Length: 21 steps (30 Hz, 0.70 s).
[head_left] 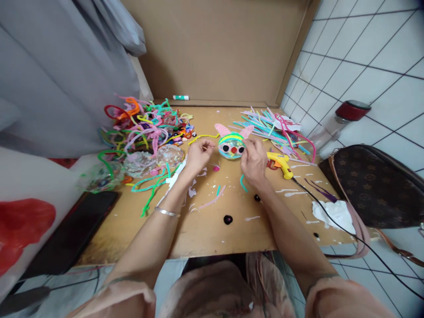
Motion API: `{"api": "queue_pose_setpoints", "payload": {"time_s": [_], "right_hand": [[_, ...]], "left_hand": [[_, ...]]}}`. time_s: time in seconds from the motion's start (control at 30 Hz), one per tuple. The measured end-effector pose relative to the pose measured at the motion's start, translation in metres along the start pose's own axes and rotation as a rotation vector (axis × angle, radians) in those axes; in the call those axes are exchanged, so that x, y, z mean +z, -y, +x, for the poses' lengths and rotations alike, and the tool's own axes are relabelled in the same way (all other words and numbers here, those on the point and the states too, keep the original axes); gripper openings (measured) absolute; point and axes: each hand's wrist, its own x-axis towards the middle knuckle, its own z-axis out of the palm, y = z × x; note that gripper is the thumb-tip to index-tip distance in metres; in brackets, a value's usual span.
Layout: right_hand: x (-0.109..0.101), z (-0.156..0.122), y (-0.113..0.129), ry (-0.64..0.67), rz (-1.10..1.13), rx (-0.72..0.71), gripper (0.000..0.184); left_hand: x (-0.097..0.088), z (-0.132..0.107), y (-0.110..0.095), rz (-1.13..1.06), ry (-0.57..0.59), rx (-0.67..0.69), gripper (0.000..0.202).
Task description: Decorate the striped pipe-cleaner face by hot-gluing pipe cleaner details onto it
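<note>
My right hand (253, 161) grips the right edge of a round animal-face craft (231, 140). The craft is a clear shell wound with green, yellow and blue pipe cleaners, with pink ears, black-and-white eyes and a red nose. Just left of it, my left hand (199, 155) is closed in a pinch; whatever its fingertips hold is too small to make out. A yellow pipe cleaner (198, 138) lies behind that hand. Below the craft are a small pink piece (216, 168) and cut pipe cleaner bits (215, 198).
Tangled pipe cleaners (152, 121) heap at left, near clear plastic shells (141, 163) and a phone (73, 229). At right lie straight pipe cleaners (268, 128), a yellow glue gun (281, 164) with its cord, a tissue (333, 215) and a brown bag (377, 185). Cardboard (218, 48) stands behind.
</note>
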Motion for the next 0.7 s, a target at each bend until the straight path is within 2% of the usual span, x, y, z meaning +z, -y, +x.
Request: {"api": "queue_pose_setpoints", "payload": {"time_s": [0.13,0.2,0.37,0.5,0.6,0.7], "right_hand": [[-0.006,0.009,-0.014,-0.085,0.01,0.064,0.04],[-0.01,0.013,-0.022,-0.126,0.03,0.112,0.04],[-0.018,0.021,-0.039,-0.243,0.095,0.256,0.036],[-0.025,0.026,-0.047,-0.311,0.153,0.341,0.032],[-0.028,0.026,-0.043,-0.363,0.207,0.353,0.028],[-0.028,0.022,-0.026,-0.293,0.339,0.353,0.02]], "left_hand": [[-0.015,-0.015,0.006,0.285,0.22,-0.002,0.005],[-0.012,-0.024,0.013,0.381,0.255,0.012,0.006],[0.004,-0.036,0.026,0.485,0.193,0.0,0.009],[0.008,-0.036,0.03,0.467,0.207,0.051,0.008],[0.008,-0.035,0.028,0.376,0.194,0.094,0.012],[0.007,-0.036,0.015,0.257,0.058,0.151,0.015]]}}
